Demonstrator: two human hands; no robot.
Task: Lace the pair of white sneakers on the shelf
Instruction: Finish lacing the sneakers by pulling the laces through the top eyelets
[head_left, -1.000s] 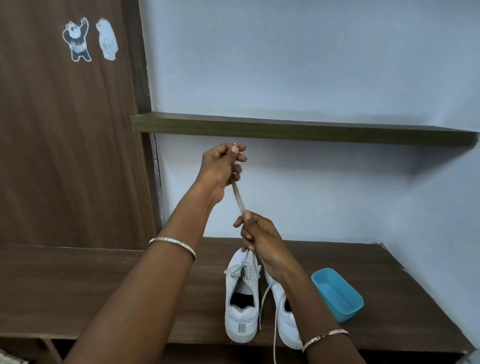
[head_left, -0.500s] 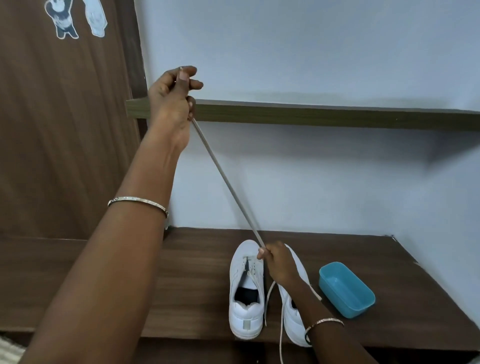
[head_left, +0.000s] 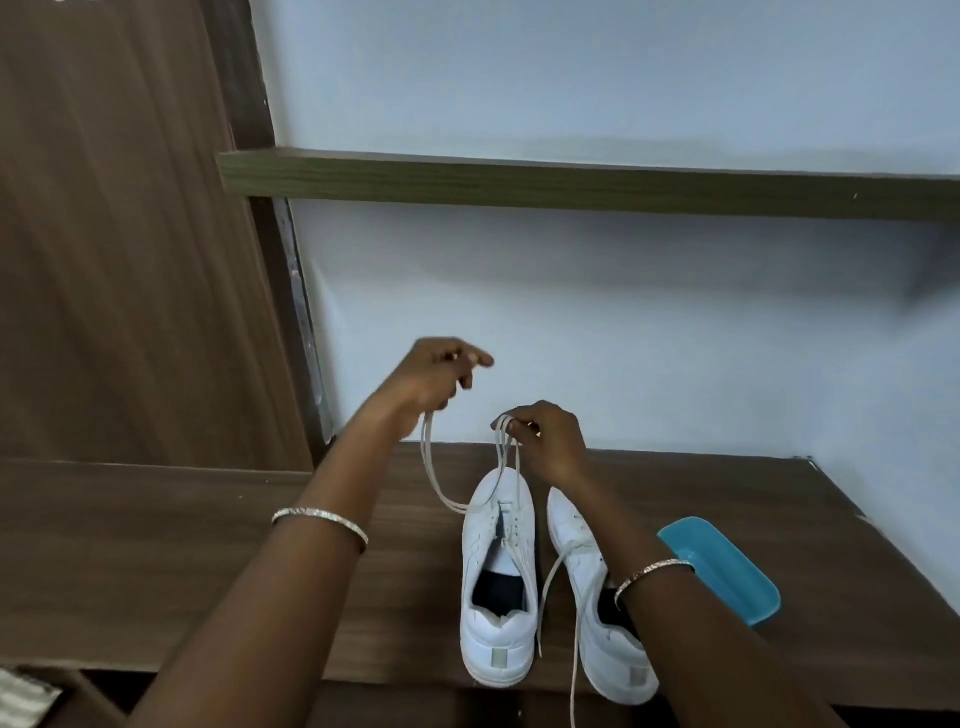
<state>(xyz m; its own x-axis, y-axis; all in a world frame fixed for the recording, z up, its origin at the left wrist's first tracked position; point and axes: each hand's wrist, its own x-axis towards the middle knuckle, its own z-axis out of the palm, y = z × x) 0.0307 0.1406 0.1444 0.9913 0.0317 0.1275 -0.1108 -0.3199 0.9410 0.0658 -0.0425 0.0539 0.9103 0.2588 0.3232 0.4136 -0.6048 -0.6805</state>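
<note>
- A striped cloth (head_left: 21, 696) shows at the bottom left corner, below the front edge of the lower shelf (head_left: 208, 561).
- Both forearms reach forward over the shelf. A thin bangle (head_left: 319, 519) is on the left wrist and a second bangle (head_left: 652, 569) on the right.
- The two white sneakers stand side by side at the front edge of the shelf, heels toward the person and toes toward the wall.
- The left sneaker (head_left: 497, 642) is upright, with its tongue and eyelets in view.
- The right sneaker (head_left: 582, 545) stands just beside it, partly hidden by the right forearm.
- A loose lace (head_left: 575, 670) trails from the right sneaker's eyelets and hangs down past the shelf's front edge.
- A blue tub (head_left: 727, 571) sits on the shelf to the right of the sneakers, partly behind the right wrist.
- The right hand (head_left: 545, 441) hovers above the left sneaker's toe, thumb and fingertips pinching two strands of the lace (head_left: 428, 467) that rise from that sneaker.
- The left hand (head_left: 431, 379) is higher and to the left, slightly blurred. Its fingers are curled round the same lace, which sags in a loop from the hand down to the left sneaker's front eyelets.
- Behind the hands is a pale wall (head_left: 623, 322), with an upper shelf (head_left: 571, 187) fixed across it.
- A brown wooden panel (head_left: 130, 260) fills the left side.
</note>
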